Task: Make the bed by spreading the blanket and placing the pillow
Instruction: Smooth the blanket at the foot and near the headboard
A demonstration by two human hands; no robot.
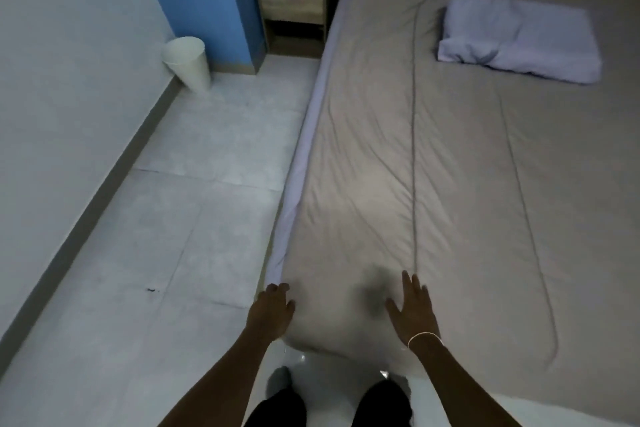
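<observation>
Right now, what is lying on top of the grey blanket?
A pale lilac pillow lies on the grey blanket near the headboard end. The right hand lies flat at the near corner; the left hand is at its edge. The blanket hides the mattress.
</observation>
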